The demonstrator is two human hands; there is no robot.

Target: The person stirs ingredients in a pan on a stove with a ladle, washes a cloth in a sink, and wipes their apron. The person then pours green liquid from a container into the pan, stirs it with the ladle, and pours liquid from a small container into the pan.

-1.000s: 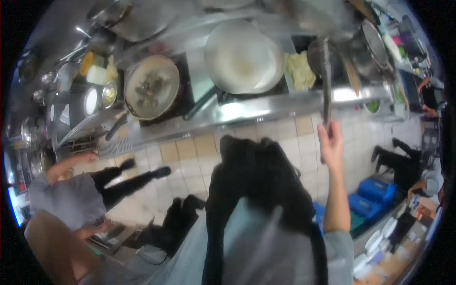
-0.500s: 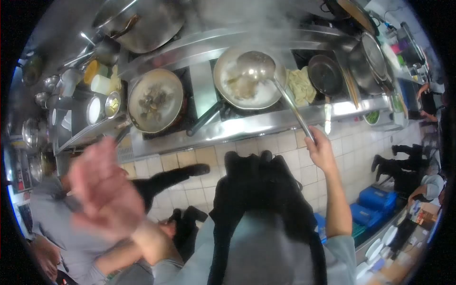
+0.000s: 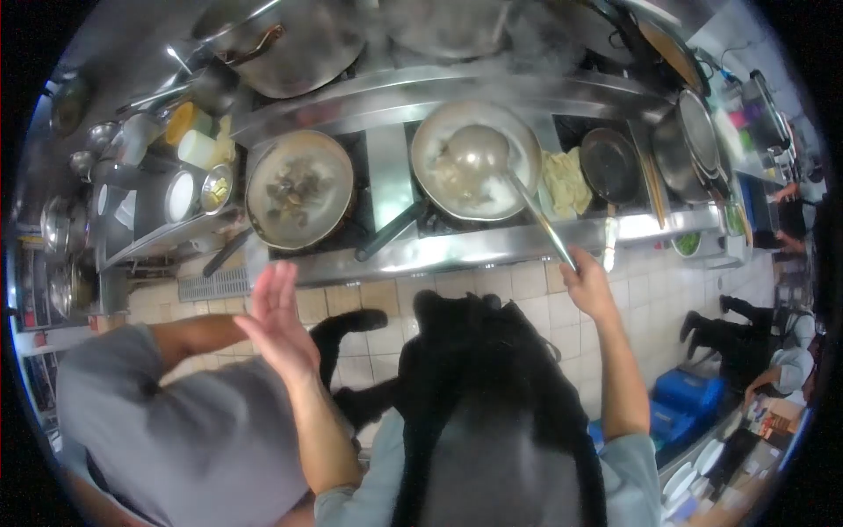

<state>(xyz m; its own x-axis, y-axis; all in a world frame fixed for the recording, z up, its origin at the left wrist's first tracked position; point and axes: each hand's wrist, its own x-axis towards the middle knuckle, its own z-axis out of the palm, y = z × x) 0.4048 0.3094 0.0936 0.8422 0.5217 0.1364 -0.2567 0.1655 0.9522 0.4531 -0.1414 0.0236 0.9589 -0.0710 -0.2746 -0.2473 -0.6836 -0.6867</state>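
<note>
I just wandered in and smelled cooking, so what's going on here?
The cook's right hand holds a ladle in a steaming pan on the stove. The left hand is raised, open and empty. To the left, another pan holds dark pieces of food; a co-worker stands close by.

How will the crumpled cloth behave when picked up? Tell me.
The cloth would probably sag when lifted, given its loose folds. Its flattened, crumpled shape makes rolling unlikely. It may be light, though whether it is damp I cannot tell.
</note>
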